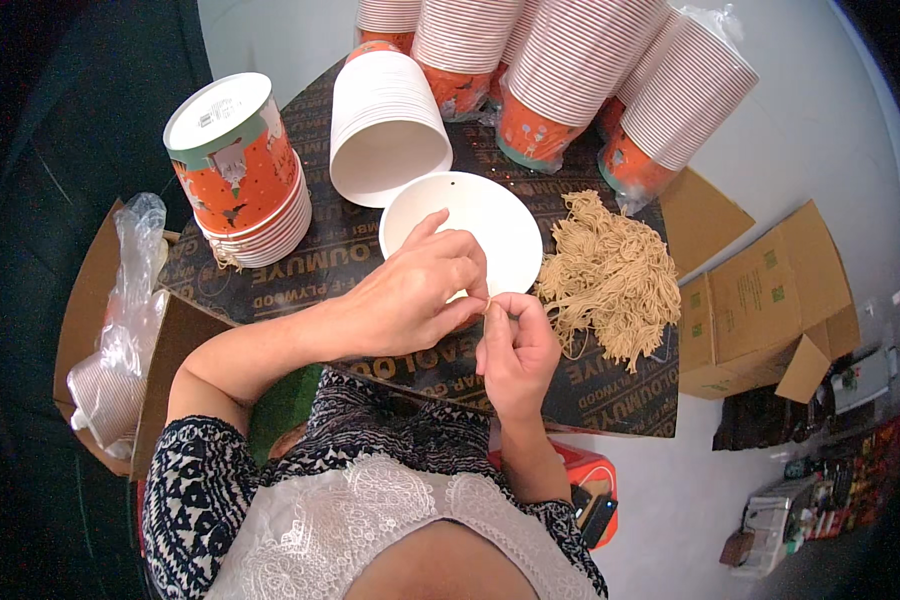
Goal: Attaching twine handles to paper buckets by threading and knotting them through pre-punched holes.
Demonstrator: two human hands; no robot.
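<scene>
My left hand [420,290] and my right hand [518,350] meet at the near side of a white paper bucket [510,235]. Thumb and forefinger of each are pinched together, fingertip to fingertip, on a thin beige string [488,302], of which only a tiny bit shows. The bucket's pale round face is turned up, with a small dark hole near its far edge. Just right of my hands lies a loose heap of beige strings [610,270]. Behind the bucket, a nested stack of white paper buckets [390,125] lies on its side, mouth facing me.
Upside-down orange printed buckets [235,170] stand stacked at the table's left, strings hanging at their rims. Tall wrapped bucket stacks [580,70] line the back of the dark table [320,270]. Cardboard boxes flank it: one [170,390] left, holding wrapped buckets, another [760,310] right.
</scene>
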